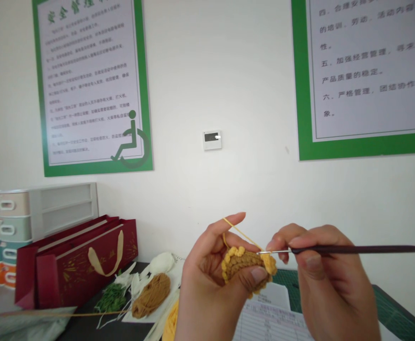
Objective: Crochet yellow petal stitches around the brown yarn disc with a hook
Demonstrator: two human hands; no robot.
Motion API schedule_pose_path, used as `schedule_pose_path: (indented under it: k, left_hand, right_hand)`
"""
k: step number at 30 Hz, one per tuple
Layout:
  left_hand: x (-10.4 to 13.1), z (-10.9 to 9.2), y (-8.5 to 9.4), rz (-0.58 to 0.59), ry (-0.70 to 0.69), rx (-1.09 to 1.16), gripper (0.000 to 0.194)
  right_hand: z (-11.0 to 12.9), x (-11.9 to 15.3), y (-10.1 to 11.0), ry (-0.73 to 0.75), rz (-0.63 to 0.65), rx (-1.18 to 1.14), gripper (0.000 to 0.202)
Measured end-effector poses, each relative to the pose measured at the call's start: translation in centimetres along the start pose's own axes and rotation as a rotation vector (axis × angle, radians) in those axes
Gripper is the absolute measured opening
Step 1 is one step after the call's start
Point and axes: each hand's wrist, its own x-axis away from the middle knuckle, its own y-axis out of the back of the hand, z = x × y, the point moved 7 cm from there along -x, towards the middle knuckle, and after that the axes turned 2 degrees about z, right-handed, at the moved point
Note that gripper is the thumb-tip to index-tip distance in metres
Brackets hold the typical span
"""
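My left hand (216,265) pinches a small crocheted piece (241,266), brown in the middle with a bumpy yellow edge. A strand of yellow yarn (243,232) runs over the left index finger down to the piece's top right edge. In my right hand (330,279) is a crochet hook (356,249) with a dark handle and a thin metal shaft, held much like a pen. The metal tip meets the yellow edge at the piece's upper right. My left thumb covers part of the crocheted piece.
A brown yarn skein (151,294), green yarn (111,298), white yarn (162,263) and a yellow ball (171,324) lie at left. Behind them stand dark red gift bags (76,270) and a drawer unit (63,203). Printed sheets (267,322) and a green cutting mat (399,308) lie below the hands.
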Motion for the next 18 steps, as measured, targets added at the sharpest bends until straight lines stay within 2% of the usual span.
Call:
schedule_pose_path:
  k: [10,16,18]
  left_hand:
    - [0.1,-0.1,0.1,-0.045,-0.004,-0.052,0.053]
    - [0.2,-0.3,0.0,-0.056,-0.030,-0.088,0.051]
    - [0.2,-0.4,0.0,-0.084,-0.056,-0.107,0.050]
  right_hand:
    - [0.9,0.1,-0.4,0.043,0.045,0.078,0.011]
    - [2.5,0.0,-0.5,0.169,0.070,0.266,0.012]
    - [3.3,0.0,-0.7,0.254,0.102,0.348,0.018]
